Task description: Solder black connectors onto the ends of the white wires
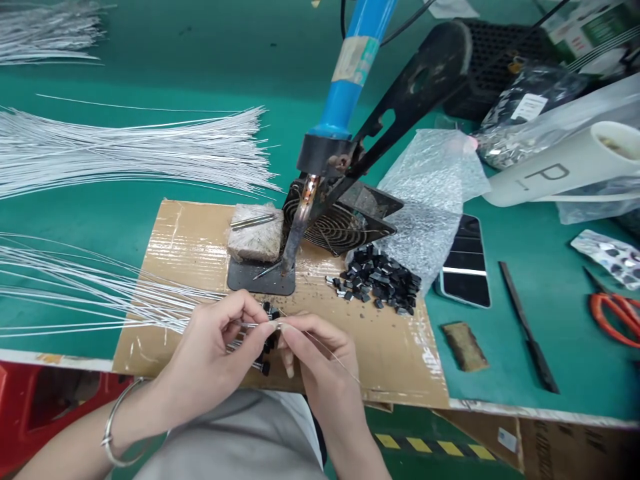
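My left hand [213, 350] is closed in a pinch on a thin white wire, over a cardboard sheet [400, 353]. The fingertips of my right hand [325, 353] meet it at the wire's end, also pinched; what sits between them is too small to make out. A fine strand [340, 360] runs across my right hand. Beneath and beside the fingers lie several black connectors [265, 367] on the ends of white wires [165, 303] that stretch off to the left. Just beyond my hands, a soldering iron [305, 207] points down in its stand, its tip above a dark plate [260, 277].
Loose black connector pieces [383, 277] lie heaped by bubble wrap [425, 187]. A sponge block [255, 233] and a fan [340, 220] stand behind the plate. White wire bundles [130, 150] spread left. Right are a phone [465, 267], a file [527, 327] and orange-handled scissors [617, 313].
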A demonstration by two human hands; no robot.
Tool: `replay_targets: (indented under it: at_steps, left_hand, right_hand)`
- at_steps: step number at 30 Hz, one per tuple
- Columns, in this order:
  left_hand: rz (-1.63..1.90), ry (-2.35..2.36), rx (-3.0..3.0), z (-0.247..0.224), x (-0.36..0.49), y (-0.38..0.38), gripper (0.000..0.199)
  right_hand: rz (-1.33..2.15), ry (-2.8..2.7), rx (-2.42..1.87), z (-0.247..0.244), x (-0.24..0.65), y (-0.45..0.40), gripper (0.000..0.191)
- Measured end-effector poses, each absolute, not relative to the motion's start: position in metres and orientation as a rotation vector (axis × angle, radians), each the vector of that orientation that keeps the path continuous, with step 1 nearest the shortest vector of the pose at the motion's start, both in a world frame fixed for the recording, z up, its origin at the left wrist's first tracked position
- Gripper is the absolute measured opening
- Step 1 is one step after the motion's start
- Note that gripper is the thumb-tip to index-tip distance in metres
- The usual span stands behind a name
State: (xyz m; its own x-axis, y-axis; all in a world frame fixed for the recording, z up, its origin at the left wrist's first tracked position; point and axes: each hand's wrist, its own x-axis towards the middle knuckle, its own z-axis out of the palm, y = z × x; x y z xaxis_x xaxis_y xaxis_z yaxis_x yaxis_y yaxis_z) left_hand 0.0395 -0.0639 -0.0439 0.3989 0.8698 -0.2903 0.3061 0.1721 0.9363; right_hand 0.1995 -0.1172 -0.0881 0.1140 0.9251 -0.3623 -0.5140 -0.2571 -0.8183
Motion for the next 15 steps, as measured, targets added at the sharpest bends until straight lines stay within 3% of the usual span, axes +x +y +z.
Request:
replay_targets:
  at_steps: [15]
  left_hand:
    - [0.506, 1.105, 1.383, -0.038, 0.037, -0.061, 0.020]
  right_hand:
    - [1.630, -0.443, -1.160, -0.084, 0.210, -0.114, 0.030]
